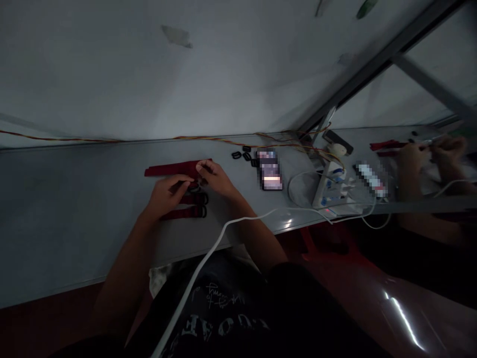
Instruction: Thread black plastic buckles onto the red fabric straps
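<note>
L hand (167,195), R hand (216,179) on blk buckle (194,188), red strap (175,170)

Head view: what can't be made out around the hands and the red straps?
Head view:
The middle of the red strap: hidden under the left hand and right hand.
What the right hand's fingers pinch: hidden by them, and dark.
The pixelated object beside the black buckles: blurred out.
What the co-worker's hand holds: too small.

Long grey workbench (82,199): red webbing straps (175,170) centre, black plastic buckles (241,155) farther right, pixelated rectangular item (270,170), white power strip (330,186) right.
</note>
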Tool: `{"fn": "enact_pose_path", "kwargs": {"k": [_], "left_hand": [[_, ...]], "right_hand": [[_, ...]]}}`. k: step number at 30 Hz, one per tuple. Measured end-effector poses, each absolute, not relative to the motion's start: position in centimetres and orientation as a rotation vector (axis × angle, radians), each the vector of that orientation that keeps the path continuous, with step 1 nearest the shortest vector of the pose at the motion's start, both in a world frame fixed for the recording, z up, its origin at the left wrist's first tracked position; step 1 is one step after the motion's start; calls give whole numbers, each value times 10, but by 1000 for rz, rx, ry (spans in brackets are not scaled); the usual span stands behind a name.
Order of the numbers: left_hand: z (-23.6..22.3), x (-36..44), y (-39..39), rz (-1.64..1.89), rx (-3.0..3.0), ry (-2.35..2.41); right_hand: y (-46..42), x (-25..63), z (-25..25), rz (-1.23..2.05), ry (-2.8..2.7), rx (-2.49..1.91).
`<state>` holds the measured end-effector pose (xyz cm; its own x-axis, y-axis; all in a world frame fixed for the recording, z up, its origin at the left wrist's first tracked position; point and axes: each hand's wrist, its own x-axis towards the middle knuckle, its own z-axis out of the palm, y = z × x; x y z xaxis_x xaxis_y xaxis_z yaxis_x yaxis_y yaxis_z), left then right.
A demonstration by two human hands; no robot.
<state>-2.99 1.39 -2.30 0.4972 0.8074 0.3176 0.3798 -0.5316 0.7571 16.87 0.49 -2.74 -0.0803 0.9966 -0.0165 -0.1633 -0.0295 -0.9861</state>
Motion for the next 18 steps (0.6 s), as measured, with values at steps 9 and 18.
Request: {"fn": "enact_pose_path", "kwargs": {"k": [9,18], "left_hand": [[-38,-13,12,1256,1630,1015],[-42,-21,15,1129,1820,1253]], "right_hand": [[-6,152,-23,1353,-929,-983],[-9,152,-33,1279,-1066,-1123]]}}
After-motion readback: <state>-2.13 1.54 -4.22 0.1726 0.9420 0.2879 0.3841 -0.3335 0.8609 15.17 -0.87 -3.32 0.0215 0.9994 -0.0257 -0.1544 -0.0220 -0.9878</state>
